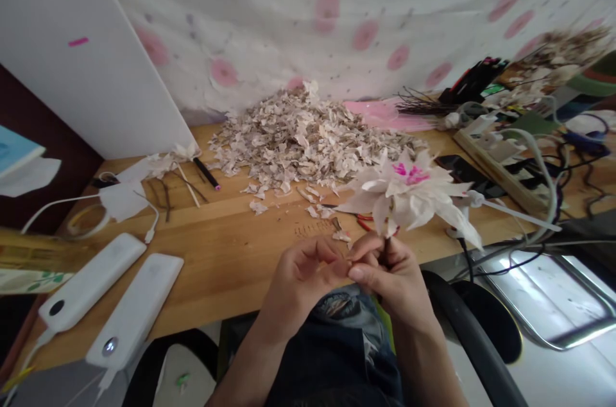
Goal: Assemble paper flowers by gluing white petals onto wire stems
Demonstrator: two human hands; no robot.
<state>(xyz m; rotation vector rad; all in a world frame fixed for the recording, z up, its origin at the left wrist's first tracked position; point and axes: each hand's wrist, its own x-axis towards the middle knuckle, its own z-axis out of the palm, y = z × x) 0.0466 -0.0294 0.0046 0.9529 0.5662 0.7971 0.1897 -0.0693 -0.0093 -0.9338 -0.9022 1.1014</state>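
In the head view a large white flower with petal-like layers and a bright pink centre [407,192] stands above my right hand [397,275]. The fingers of that hand are closed round its dark, thin stem just under the bloom. My left hand [305,275] is beside it, thumb and fingers pinched together, their tips meeting those of my right hand. Whatever lies between these fingertips is too small or hidden to make out. Behind both hands a big heap of pale, dry petal-like pieces [308,137] covers the back of the wooden table [216,272].
Two white power banks [139,311] with cables lie at the left. A black marker [206,174], thin sticks [163,198] and a tape roll [89,219] are farther back. Red-handled scissors [364,222] lie behind the flower. A power strip [500,169] and tangled cords occupy the right.
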